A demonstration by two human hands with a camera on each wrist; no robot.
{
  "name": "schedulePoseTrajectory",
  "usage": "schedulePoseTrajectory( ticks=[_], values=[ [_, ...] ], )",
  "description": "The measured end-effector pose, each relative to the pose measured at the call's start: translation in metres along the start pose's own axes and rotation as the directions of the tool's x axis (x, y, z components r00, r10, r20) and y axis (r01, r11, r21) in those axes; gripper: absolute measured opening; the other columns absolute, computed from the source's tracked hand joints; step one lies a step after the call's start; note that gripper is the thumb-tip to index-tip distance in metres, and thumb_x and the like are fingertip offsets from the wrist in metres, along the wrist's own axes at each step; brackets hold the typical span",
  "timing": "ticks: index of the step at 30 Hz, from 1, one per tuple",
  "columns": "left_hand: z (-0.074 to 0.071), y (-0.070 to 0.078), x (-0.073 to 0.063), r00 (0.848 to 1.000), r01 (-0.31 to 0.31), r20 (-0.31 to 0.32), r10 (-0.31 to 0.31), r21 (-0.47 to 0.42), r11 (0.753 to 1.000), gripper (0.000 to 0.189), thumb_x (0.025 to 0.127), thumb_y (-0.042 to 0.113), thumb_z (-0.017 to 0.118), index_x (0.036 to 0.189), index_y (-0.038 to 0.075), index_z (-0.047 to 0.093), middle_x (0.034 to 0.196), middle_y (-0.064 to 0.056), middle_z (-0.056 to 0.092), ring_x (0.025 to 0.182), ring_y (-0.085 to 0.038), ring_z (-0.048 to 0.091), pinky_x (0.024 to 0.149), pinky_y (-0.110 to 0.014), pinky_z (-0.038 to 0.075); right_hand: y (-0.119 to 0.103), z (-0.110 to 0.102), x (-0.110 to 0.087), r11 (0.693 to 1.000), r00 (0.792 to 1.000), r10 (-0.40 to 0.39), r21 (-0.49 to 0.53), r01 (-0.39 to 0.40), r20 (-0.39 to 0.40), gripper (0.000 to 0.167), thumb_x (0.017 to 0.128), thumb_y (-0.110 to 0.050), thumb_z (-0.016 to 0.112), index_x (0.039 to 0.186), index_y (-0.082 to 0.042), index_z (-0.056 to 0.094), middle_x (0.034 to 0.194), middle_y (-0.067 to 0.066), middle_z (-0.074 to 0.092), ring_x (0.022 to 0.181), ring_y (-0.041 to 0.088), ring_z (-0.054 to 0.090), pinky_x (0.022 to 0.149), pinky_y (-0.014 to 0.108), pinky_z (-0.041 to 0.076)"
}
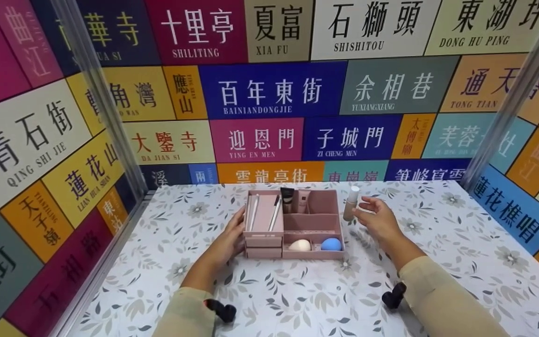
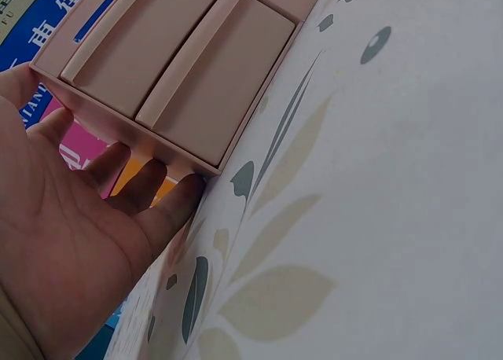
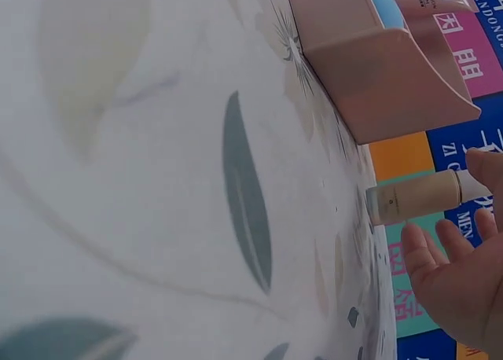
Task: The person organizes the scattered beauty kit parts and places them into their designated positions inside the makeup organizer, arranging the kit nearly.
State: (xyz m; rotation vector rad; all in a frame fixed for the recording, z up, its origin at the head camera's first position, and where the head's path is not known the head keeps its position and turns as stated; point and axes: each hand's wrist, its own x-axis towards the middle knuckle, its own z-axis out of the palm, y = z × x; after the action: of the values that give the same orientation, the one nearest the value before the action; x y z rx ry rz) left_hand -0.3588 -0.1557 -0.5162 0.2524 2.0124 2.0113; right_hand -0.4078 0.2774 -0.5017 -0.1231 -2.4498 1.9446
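A pink desktop organizer [image 1: 314, 225] stands on the table, with two drawers [image 2: 212, 81] low on its left part. My left hand [image 1: 230, 238] rests along the organizer's left side, its fingers [image 2: 161, 211] stretched out against the wall. To the organizer's right, a bottle of beige liquid with a white cap [image 1: 350, 205] stands upright on the table. Beside it is my right hand [image 1: 380, 219], fingers loosely bent and spread apart. In the right wrist view my thumb [image 3: 483, 170] overlaps the white cap, while the other fingers lie to the side of the bottle.
Slim brushes [image 1: 275, 213] lie on top of the organizer's left part. A black-capped tube [image 1: 287, 200] and a pink tube [image 1: 302, 201] stand in a back compartment. A cream sponge [image 1: 299, 245] and a blue sponge [image 1: 331, 244] sit in front. Sign-covered walls enclose the floral table [image 1: 325, 299].
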Motion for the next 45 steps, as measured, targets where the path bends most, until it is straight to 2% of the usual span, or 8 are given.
schedulePoseTrajectory(
  ticks=[3, 9, 17, 19, 22, 27, 38, 45],
  values=[
    [-0.001, 0.0, 0.0, 1.0, 0.011, -0.004, -0.011, 0.003, 1.0, 0.059, 0.112, 0.054, 0.044, 0.166, 0.054, 0.023, 0.182, 0.006, 0.011, 0.166, -0.034, 0.027, 0.133, -0.058, 0.029, 0.001, 0.002, 0.004, 1.0, 1.0, 0.01, 0.006, -0.01, -0.01, 0.074, 0.105, -0.029, 0.07, 0.166, -0.008, 0.033, 0.168, 0.021, 0.041, 0.151, 0.036, 0.048, 0.124, 0.048, 0.046],
    [0.0, 0.0, 0.0, 1.0, 0.008, -0.004, -0.008, -0.003, 1.0, 0.06, 0.112, 0.054, 0.045, 0.167, 0.053, 0.023, 0.182, 0.006, 0.012, 0.166, -0.034, 0.027, 0.133, -0.058, 0.029, 0.002, 0.008, 0.015, 1.0, 0.999, -0.021, -0.009, 0.021, -0.046, 0.07, 0.107, -0.027, 0.066, 0.166, -0.007, 0.035, 0.167, 0.021, 0.044, 0.149, 0.034, 0.051, 0.119, 0.041, 0.051],
    [0.001, 0.001, -0.001, 1.0, -0.005, 0.01, 0.005, 0.015, 1.0, 0.06, 0.112, 0.054, 0.044, 0.167, 0.054, 0.02, 0.182, 0.006, 0.011, 0.166, -0.034, 0.026, 0.133, -0.06, 0.028, -0.003, 0.013, 0.024, 1.0, 0.999, -0.03, 0.004, 0.031, -0.041, 0.069, 0.109, -0.026, 0.061, 0.168, -0.007, 0.03, 0.171, 0.02, 0.04, 0.156, 0.034, 0.043, 0.127, 0.049, 0.041],
    [0.001, 0.001, -0.001, 1.0, 0.0, 0.009, -0.001, 0.02, 1.0, 0.06, 0.112, 0.055, 0.044, 0.167, 0.054, 0.02, 0.182, 0.007, 0.011, 0.166, -0.034, 0.026, 0.133, -0.06, 0.028, -0.005, 0.014, 0.025, 1.0, 0.998, -0.027, -0.012, 0.026, -0.056, 0.066, 0.11, -0.027, 0.06, 0.167, -0.007, 0.034, 0.168, 0.02, 0.043, 0.153, 0.033, 0.046, 0.124, 0.046, 0.045],
    [0.001, 0.002, -0.001, 1.0, 0.01, 0.003, -0.01, 0.023, 1.0, 0.06, 0.112, 0.054, 0.044, 0.167, 0.055, 0.02, 0.182, 0.007, 0.011, 0.166, -0.034, 0.026, 0.133, -0.059, 0.027, -0.005, 0.014, 0.026, 0.999, 0.996, -0.033, -0.041, 0.03, -0.079, 0.06, 0.11, -0.029, 0.059, 0.164, -0.008, 0.04, 0.162, 0.02, 0.049, 0.144, 0.03, 0.053, 0.109, 0.031, 0.054],
    [0.001, 0.002, -0.001, 1.0, 0.017, -0.001, -0.017, 0.017, 1.0, 0.059, 0.112, 0.054, 0.044, 0.167, 0.055, 0.021, 0.182, 0.007, 0.011, 0.167, -0.034, 0.025, 0.133, -0.059, 0.027, -0.002, 0.013, 0.027, 0.998, 0.993, -0.049, -0.044, 0.045, -0.103, 0.058, 0.109, -0.03, 0.061, 0.16, -0.008, 0.045, 0.156, 0.022, 0.054, 0.129, 0.023, 0.059, 0.09, 0.017, 0.055],
    [-0.001, 0.0, 0.001, 1.0, 0.007, -0.008, -0.007, 0.029, 1.0, 0.059, 0.111, 0.057, 0.044, 0.166, 0.056, 0.022, 0.182, 0.006, 0.01, 0.167, -0.035, 0.023, 0.133, -0.06, 0.026, -0.008, 0.007, 0.019, 0.997, 0.993, -0.056, -0.064, 0.049, -0.105, 0.06, 0.107, -0.037, 0.065, 0.159, -0.011, 0.048, 0.153, 0.018, 0.056, 0.124, 0.02, 0.06, 0.093, 0.018, 0.057],
    [-0.001, -0.002, 0.001, 0.999, -0.026, 0.022, 0.026, -0.003, 1.0, 0.06, 0.114, 0.051, 0.041, 0.169, 0.049, 0.018, 0.182, 0.003, 0.009, 0.167, -0.033, 0.022, 0.132, -0.062, 0.027, -0.022, 0.005, 0.014, 0.995, 0.991, -0.09, -0.06, 0.084, -0.102, 0.063, 0.106, -0.041, 0.067, 0.158, -0.011, 0.049, 0.152, 0.019, 0.057, 0.128, 0.023, 0.063, 0.103, 0.028, 0.056]
  ],
)
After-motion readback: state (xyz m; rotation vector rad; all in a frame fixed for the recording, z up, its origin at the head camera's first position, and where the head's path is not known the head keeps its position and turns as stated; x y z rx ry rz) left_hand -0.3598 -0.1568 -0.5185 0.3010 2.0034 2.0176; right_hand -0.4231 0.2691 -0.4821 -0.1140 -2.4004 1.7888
